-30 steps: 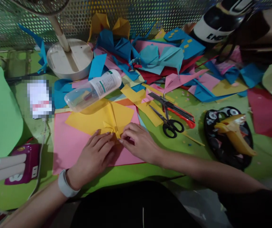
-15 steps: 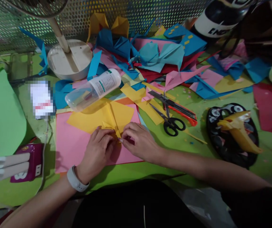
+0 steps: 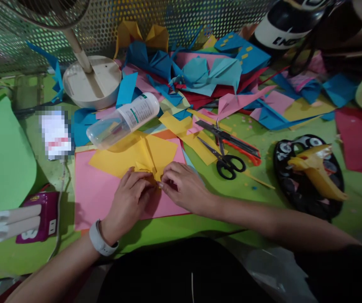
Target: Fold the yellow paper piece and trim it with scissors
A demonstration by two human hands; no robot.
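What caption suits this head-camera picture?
Both hands, left hand and right hand, pinch folded yellow paper near scissors.

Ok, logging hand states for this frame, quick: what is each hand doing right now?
Left hand: fingers curled, pressing on the folded yellow paper sheet.
Right hand: fingertips pinching the same yellow paper's near edge.

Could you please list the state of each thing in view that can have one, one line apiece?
yellow paper: partly folded, lying on the pink sheet
left hand: fingertips pressing the yellow paper
right hand: pinching the paper's near edge
pink sheet: flat
scissors: open
plastic bottle: on its side
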